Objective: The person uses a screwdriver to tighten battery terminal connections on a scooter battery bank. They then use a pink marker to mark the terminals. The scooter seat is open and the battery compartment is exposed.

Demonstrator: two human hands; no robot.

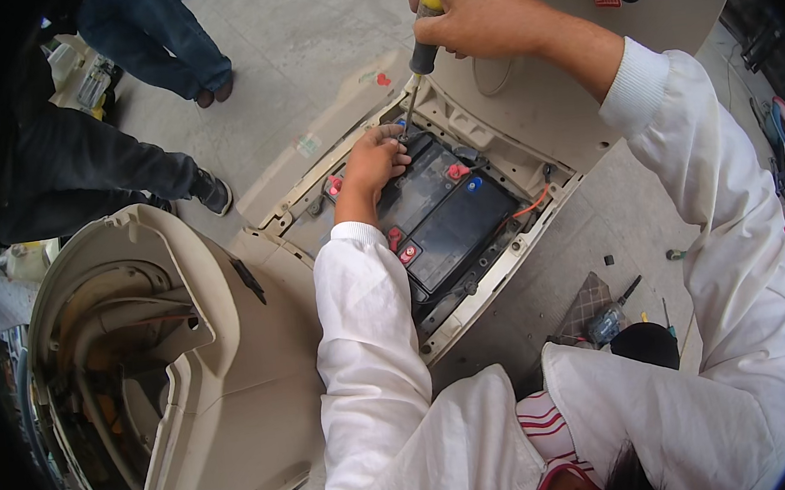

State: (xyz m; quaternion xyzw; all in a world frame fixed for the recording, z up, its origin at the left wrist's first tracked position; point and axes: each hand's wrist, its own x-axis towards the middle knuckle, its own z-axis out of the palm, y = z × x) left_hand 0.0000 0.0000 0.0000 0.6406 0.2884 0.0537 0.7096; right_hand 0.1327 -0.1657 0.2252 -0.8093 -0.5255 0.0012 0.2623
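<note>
In the upper middle, my right hand is wrapped round the grey and yellow handle of a screwdriver. Its shaft points down into a beige compartment frame, the tip ending beside the fingertips of my left hand. Those fingers are pinched together at the far edge of a black battery; what they hold is hidden. Two dark batteries appear to sit side by side in the frame. Red terminal covers and a blue cap show on top, and an orange wire runs at the right.
A large beige body shell with an open hollow stands at left. Two people's legs, in blue jeans and dark trousers, are at upper left. A blue-bodied tool and a black round object lie on the floor at lower right.
</note>
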